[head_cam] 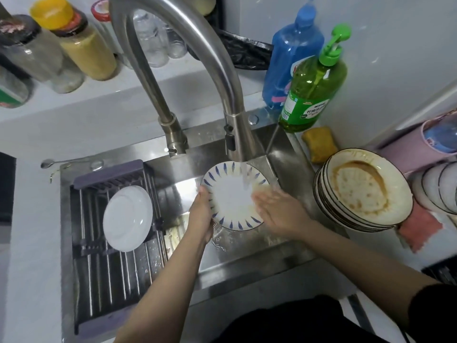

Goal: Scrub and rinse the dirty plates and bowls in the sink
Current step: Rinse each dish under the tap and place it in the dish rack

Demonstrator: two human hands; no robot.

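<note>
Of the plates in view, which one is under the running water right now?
The blue-dash-rimmed plate, held over the sink by the left hand while the right hand rubs it. The white plate sits on the rack; the stained plates are stacked on the counter.

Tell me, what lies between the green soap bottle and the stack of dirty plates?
A yellow sponge lies on the counter between the green soap bottle and the stack of dirty plates, in the head view.

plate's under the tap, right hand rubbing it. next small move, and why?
Probably keep the right hand rubbing toward the lower right rim of the blue-patterned plate: a brownish smear shows there, beside the fingers. The left hand grips the left rim and the faucet stream lands on the plate, so no regrasp seems needed before it joins the white plate in the rack.
</note>
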